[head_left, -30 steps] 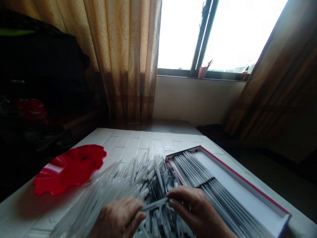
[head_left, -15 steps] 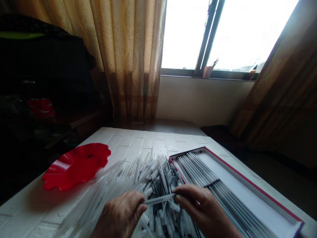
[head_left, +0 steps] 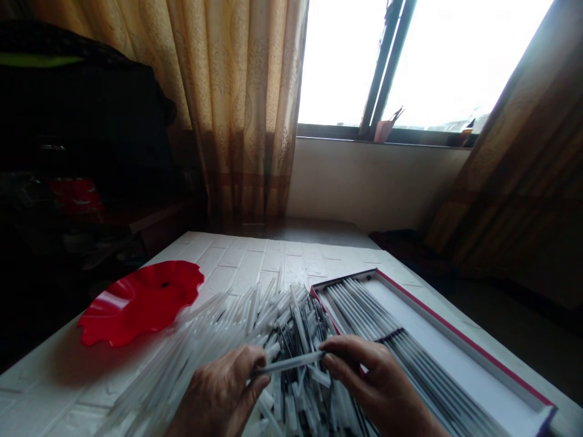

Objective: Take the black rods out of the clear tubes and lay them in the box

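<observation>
A slim translucent pen (head_left: 294, 363) is stretched level between my two hands. My left hand (head_left: 228, 385) pinches its left end between thumb and fingers. The thumb and forefinger of my right hand (head_left: 364, 370) grip the other end. Beneath them lies a loose heap of dark ink refills and clear pen caps (head_left: 303, 397). Long translucent pen barrels (head_left: 182, 349) are piled to the left, partly behind my left hand. Beyond my right hand, a shallow box (head_left: 460, 331) with a red rim holds rows of grey pens (head_left: 382, 321) laid side by side.
A red scalloped plastic dish (head_left: 141, 303) sits at the left of the white brick-patterned table (head_left: 291, 258). Curtains (head_left: 241, 109) hang beside the window at the back, where a pink cup (head_left: 383, 131) stands on the sill. Dark furniture (head_left: 82, 133) fills the left side.
My right hand has risen slightly with its end of the pen, so the pen tilts a little more. Both hands keep their grip on it.
</observation>
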Demonstrator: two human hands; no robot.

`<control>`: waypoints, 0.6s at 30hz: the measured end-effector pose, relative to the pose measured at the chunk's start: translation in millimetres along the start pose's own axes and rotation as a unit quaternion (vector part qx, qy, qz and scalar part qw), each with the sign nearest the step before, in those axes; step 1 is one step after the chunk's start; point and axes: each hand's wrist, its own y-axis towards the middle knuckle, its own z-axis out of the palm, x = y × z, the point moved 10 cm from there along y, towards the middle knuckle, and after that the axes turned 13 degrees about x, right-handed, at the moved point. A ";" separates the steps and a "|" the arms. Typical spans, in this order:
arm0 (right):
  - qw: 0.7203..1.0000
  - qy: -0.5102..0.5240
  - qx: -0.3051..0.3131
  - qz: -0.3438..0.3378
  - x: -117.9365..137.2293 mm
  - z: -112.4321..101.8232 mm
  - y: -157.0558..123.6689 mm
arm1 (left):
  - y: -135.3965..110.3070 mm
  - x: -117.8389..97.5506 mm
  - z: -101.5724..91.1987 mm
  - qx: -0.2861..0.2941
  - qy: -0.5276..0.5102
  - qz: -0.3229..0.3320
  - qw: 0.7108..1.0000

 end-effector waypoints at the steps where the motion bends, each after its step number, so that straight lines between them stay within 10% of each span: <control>1: 1.000 -0.001 0.002 0.000 1.0 -0.2 0.7 | 0.6 -1.9 -2.4 -0.007 0.003 0.008 1.000; 18: 1.000 0.002 -0.010 0.004 -1.9 -1.8 -0.1 | 3.8 -1.4 -8.5 -0.029 -0.003 0.005 1.000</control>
